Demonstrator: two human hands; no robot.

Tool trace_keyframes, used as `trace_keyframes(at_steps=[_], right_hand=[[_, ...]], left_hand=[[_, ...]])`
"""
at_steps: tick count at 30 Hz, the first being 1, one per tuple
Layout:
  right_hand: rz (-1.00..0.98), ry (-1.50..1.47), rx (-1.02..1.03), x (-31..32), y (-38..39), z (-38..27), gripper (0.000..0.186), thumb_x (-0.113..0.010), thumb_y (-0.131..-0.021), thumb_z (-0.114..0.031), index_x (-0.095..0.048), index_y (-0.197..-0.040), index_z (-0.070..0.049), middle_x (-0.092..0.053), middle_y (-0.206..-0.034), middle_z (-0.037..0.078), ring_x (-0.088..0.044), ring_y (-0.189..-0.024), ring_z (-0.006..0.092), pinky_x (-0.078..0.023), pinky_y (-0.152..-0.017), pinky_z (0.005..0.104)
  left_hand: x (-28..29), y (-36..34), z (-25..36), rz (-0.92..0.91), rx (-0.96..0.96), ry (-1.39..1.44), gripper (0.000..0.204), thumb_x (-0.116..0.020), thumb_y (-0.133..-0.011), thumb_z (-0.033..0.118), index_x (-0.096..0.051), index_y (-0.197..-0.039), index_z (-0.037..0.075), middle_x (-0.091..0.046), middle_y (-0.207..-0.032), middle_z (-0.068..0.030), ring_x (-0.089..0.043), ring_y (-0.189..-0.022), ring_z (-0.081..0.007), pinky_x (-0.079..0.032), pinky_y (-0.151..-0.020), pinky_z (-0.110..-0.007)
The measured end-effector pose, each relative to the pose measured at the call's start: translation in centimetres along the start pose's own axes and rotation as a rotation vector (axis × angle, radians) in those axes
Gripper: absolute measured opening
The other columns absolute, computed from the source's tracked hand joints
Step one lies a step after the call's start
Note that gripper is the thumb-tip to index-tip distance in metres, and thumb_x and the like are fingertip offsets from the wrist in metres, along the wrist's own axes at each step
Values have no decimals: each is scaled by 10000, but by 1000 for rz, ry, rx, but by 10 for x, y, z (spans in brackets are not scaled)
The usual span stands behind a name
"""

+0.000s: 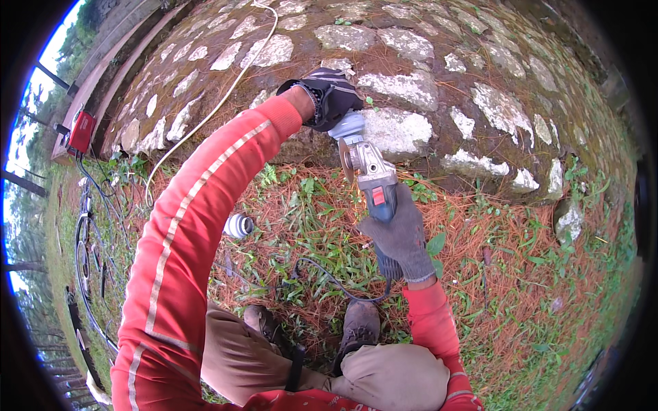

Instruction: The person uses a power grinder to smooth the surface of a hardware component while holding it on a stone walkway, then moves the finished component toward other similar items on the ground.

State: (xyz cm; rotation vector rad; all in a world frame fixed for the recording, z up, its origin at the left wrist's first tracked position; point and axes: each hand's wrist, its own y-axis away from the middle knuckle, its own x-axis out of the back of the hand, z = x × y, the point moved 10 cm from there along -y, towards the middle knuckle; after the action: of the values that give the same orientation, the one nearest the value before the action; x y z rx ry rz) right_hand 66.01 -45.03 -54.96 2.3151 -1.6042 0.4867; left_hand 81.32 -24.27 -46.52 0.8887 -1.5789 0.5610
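Note:
My right hand (401, 236), in a grey knit glove, is wrapped around the body of an angle grinder (373, 175) with a red switch. The grinder's thin disc (346, 161) stands on edge on its left side, close to a pale grey plastic pipe fitting (348, 127). My left hand (332, 97), in a black and grey glove, grips that fitting against the stonework, its fingers mostly hidden from view. A second grey-white pipe fitting (238, 226) lies on the grass, left of the grinder and below my left forearm.
A mossy wall of pale stones (408, 89) rises in front. One white hose (205, 116) runs down it at left. Near the wall's left end sits a red machine (81, 132) with black cables (86, 240). The grinder's cord (336, 281) trails past my boots (360, 322).

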Motion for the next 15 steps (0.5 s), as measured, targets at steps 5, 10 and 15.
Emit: trace_keyframes(at_steps=[5, 10, 15], right_hand=[[-10, 1, -53, -1, 3, 10, 696, -962, -752, -265, -661, -1345, -59, -773, -1135, 135, -782, -1013, 311, -618, -920, 483], [-40, 10, -67, 0, 24, 30, 721, -956, -801, -266, -630, -1403, -38, -786, -1149, 161, -812, -1039, 367, -638, -935, 495], [8, -57, -103, -1, 31, 41, 699, -964, -750, -199, -682, -1375, -63, -765, -1132, 89, -775, -1010, 279, -621, -916, 449]], left_hand=[[9, 3, 3, 129, -30, -34, 330, -763, -949, 183, -844, -1268, 213, -855, -1166, -126, -814, -1140, -402, -653, -980, -544], [17, 10, 6, 320, 18, -59, 469, -768, -957, 178, -774, -1425, 201, -818, -1231, -118, -762, -1200, -398, -608, -1040, -544], [11, 5, 5, 113, -81, -65, 528, -766, -940, 140, -789, -1462, 217, -808, -1196, -122, -757, -1180, -386, -607, -1020, -534]])
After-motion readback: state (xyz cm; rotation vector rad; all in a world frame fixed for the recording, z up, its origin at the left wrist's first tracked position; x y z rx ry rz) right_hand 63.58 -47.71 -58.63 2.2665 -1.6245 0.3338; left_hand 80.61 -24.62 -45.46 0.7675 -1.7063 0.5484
